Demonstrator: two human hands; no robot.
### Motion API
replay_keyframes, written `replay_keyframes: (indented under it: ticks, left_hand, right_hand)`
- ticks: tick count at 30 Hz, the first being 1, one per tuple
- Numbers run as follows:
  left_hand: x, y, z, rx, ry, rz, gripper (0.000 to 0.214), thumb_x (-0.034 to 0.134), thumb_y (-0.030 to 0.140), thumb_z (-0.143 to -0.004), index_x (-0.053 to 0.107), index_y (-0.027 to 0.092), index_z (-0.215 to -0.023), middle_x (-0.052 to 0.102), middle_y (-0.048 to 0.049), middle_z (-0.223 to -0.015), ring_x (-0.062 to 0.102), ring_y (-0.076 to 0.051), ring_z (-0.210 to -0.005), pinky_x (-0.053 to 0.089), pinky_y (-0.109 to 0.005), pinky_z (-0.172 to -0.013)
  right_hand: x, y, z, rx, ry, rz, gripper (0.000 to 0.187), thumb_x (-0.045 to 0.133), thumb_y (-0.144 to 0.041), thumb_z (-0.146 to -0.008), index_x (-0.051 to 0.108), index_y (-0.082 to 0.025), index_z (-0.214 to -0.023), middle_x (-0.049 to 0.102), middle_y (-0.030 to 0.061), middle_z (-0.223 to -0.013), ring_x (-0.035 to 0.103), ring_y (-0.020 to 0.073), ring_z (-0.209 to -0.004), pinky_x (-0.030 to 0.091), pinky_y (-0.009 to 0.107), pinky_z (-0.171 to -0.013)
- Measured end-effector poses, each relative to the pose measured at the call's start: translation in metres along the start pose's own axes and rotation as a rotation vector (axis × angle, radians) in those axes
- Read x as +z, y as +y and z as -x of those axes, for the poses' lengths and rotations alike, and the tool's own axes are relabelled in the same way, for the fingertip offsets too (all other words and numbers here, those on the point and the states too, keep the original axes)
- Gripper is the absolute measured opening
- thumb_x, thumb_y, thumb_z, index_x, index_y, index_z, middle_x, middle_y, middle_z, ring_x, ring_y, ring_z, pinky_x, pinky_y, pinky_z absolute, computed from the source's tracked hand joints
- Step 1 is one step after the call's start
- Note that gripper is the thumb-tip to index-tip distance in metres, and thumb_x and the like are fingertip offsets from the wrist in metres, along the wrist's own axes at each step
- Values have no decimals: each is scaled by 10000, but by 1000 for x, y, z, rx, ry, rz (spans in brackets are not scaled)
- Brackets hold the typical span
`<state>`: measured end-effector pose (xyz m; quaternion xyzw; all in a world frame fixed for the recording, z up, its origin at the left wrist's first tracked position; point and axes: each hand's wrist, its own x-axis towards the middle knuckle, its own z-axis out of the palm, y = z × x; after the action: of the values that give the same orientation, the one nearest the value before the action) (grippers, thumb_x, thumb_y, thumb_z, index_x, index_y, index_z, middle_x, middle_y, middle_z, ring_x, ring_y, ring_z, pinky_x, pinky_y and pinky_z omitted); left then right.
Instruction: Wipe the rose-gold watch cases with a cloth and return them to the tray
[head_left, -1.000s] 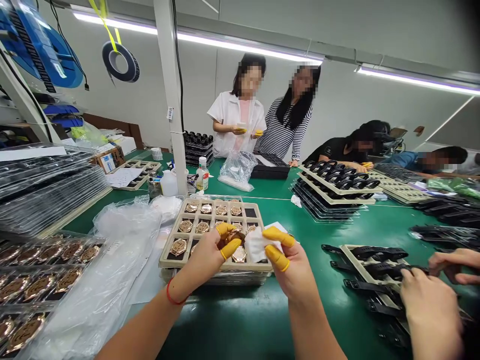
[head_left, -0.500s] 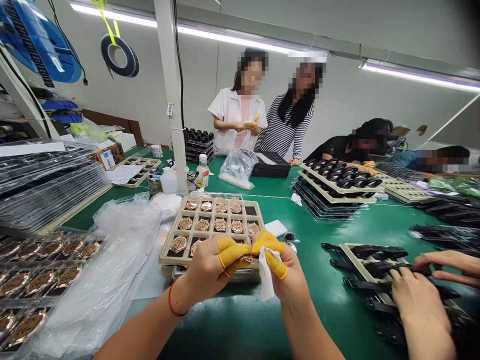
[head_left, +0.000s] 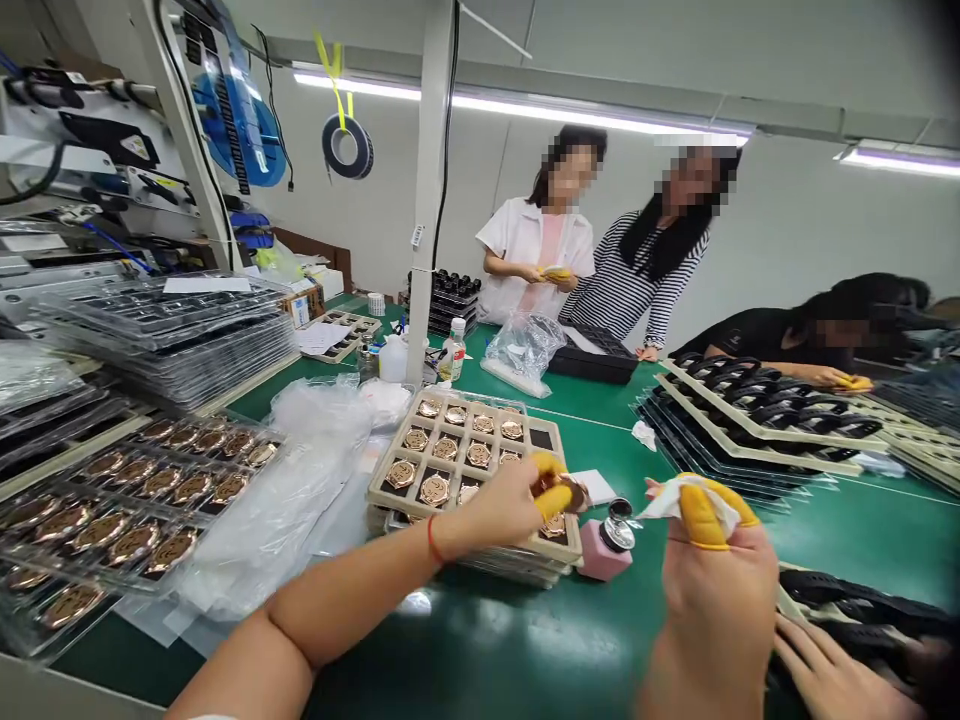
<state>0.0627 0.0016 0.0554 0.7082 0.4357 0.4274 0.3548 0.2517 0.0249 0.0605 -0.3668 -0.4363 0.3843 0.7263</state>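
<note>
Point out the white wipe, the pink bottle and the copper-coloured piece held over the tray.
white wipe [head_left: 667,497]: head view, on the fold left of the right hand's fingertips.
pink bottle [head_left: 600,558]: head view, on its pink body.
copper-coloured piece [head_left: 568,490]: head view, on its edge beside the left hand's fingertip.

Beige compartment tray of bronze watch cases [head_left: 457,455] sat on green table [head_left: 570,640], w/ small pink pump bottle [head_left: 604,550] just right of it, clear crumpled plastic bag [head_left: 292,480] left, white post [head_left: 431,190] behind. Stacked beige trays of black straps [head_left: 757,415] lay further right.
</note>
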Motion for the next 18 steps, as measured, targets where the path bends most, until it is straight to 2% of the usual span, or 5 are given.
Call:
replay_keyframes:
  ticks: [1,3,8,12,18]
  left_hand:
    - [-2,-3,-18,-174,5,3,254,473,224,-893,515,163,-1136,603,-4,-799,533,-83,-582,436,-189,-527]
    - [-5,-11,-56,-266,15,-33,400,483,176,-877,426,161,-1273,566,27,-702,525,-86,-543,434,-186,-495]
    - [-3,-41,-118,-385,169,-245,264,503,275,-932,537,128,-1149,611,-70,-1009,614,-158,-823,533,-320,-704]
    - [6,-54,-124,-412,188,-422,291,562,303,-907,562,140,-1148,582,-91,-1160,590,-217,-1012,511,-426,-859]
    - [18,-45,-112,-356,111,-517,323,578,303,-897,559,118,-1161,569,-116,-1184,584,-229,-1033,503,-428,-876]
  right_hand:
    - [-4,-5,-4,-27,32,-39,98,732,-311,-724,655,-286,-780,624,-43,-755,589,162,-685,490,331,-729]
    - [-11,-14,-6,-48,13,-42,69,676,-277,-775,644,-338,-771,641,-47,-797,592,190,-725,483,373,-778]
    - [-13,-18,3,-92,7,130,89,636,-326,-807,613,-357,-886,649,8,-1047,602,262,-928,465,448,-851]
    - [-8,-17,9,-38,-29,312,236,658,-392,-787,623,-248,-970,654,96,-1009,614,282,-942,489,382,-761]
    - [-2,-20,15,-9,-57,441,394,677,-456,-739,652,-176,-1015,675,79,-917,609,238,-822,463,325,-688]
